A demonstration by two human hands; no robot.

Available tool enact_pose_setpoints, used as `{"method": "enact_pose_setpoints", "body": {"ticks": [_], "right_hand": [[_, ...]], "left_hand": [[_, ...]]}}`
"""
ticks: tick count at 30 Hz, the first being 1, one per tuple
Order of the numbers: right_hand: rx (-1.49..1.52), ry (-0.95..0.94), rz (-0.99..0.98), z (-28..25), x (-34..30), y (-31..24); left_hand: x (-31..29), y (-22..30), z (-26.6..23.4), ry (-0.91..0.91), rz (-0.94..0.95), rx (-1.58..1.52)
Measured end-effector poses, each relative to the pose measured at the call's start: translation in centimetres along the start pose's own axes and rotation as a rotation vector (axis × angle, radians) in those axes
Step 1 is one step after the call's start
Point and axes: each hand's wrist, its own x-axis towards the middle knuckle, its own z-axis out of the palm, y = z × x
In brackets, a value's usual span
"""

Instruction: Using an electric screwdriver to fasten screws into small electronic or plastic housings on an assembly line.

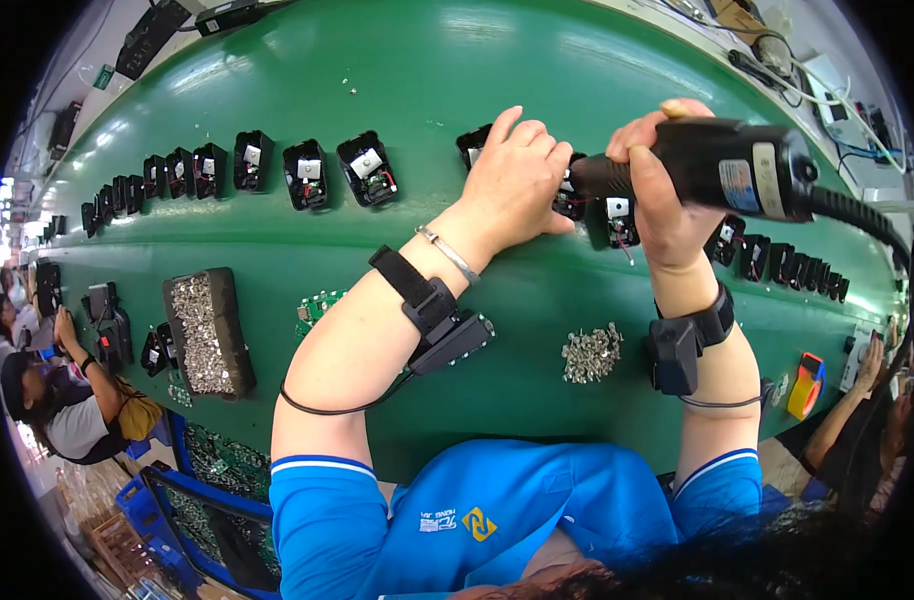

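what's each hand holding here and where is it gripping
The right hand grips the black electric screwdriver around the front of its barrel. The left hand holds nothing; it presses down on a black housing on the green belt.

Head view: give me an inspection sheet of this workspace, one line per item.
Surface: long green belt, curving in the fisheye picture.
Job's things: black electric screwdriver; open black housing under its tip; a row of similar housings along the belt.
Clutter: loose screw pile; black tray of screws; green circuit board; orange tape dispenser.
Grippers: left hand rests on the housing; right hand grips the screwdriver.
Cables: thick black cord from the screwdriver; thin wires from the black wrist units.
Surroundings: other people seated at both ends; blue crates at lower left.
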Motion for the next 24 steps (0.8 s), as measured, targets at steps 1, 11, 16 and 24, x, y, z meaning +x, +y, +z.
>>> {"method": "enact_pose_setpoints", "body": {"ticks": [1, 11, 16, 24], "right_hand": [[0.006, 0.033, 0.006, -0.1, 0.0, -0.4], [0.206, 0.288, -0.049, -6.2, -6.5, -10.8], [0.23, 0.359, -0.002, -7.0, -9.4, -12.1], [0.215, 0.352, -0.006, -7.8, -9.8, -12.8]], "left_hand": [[-0.1, 0.2, -0.2, -0.019, -0.02, 0.014], [-4.3, 6.9, -4.3, -0.043, 0.179, -0.118], [-7.5, 9.9, -0.5, -0.175, 0.107, -0.34], [-7.3, 10.3, 0.3, -0.212, 0.231, -0.194]]}}
